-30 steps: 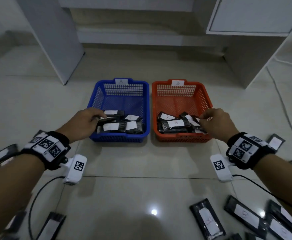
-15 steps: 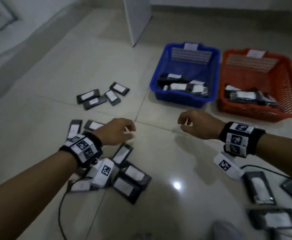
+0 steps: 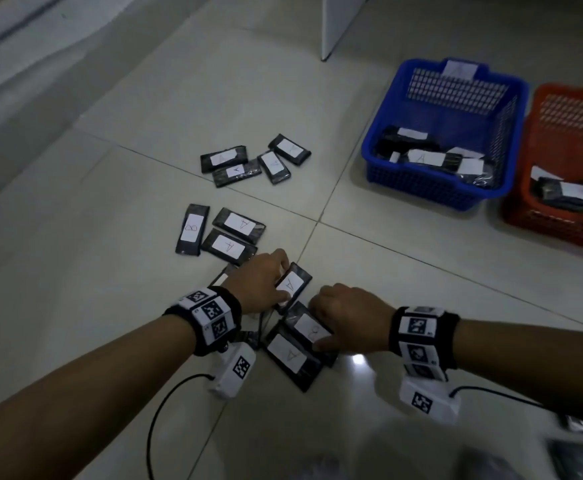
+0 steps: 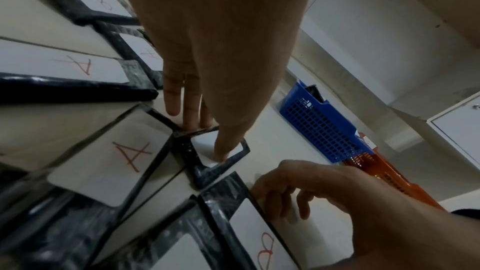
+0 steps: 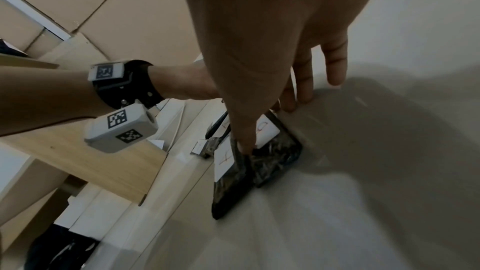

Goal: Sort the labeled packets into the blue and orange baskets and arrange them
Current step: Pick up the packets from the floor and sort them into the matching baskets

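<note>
Black packets with white lettered labels lie on the tiled floor. My left hand point(image 3: 280, 278) pinches a packet marked A point(image 3: 295, 284) between thumb and fingers; its thumb presses the label in the left wrist view point(image 4: 206, 141). Just right of it, my right hand point(image 3: 317, 323) grips a packet marked B point(image 3: 304, 323) across its width, thumb on top point(image 5: 270, 126). Another A packet point(image 3: 290, 355) lies against the B packet's near side. The blue basket point(image 3: 432, 188) and the orange basket point(image 3: 556, 233) stand at the far right, each with several packets inside.
More loose packets lie ahead: a cluster of several point(image 3: 255, 161) and a group of three point(image 3: 221, 233). Others show blurred at the bottom right point(image 3: 581, 455). A white panel point(image 3: 338, 26) stands behind the blue basket. Wrist-camera cables trail on the floor.
Both hands left the baskets and came down to the floor pile on the left. The left hand now pinches an A packet and the right grips a B packet.
</note>
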